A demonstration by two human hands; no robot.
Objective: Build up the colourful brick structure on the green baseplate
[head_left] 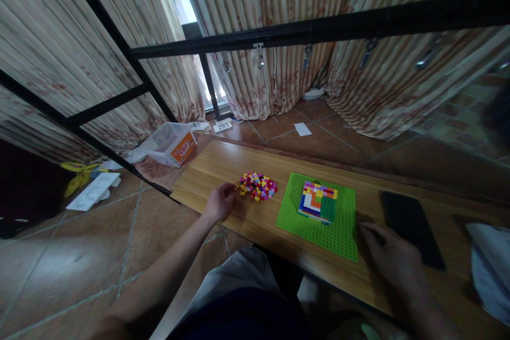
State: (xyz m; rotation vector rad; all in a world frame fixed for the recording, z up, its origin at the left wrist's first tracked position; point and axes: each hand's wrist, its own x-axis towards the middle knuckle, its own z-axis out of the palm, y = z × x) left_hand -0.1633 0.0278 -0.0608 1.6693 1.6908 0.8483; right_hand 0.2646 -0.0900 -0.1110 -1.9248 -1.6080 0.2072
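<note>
My left hand is at the left edge of a loose heap of small toy bricks in pink, red, yellow and other colours. Its fingers are drawn together at the heap, a bit of yellow by the tips; what they pinch is too small to make out. A green studded baseplate lies on the wooden bench, bearing a block built of multicoloured bricks. Beside the plate's right edge rests my right hand, fingers loosely bent and thumb apart, with nothing visible in it.
A dark flat phone-like slab lies right of the plate on the bench. Pale cloth is at the far right. A clear plastic box stands past the bench's left end. Black metal rails cross before the curtains.
</note>
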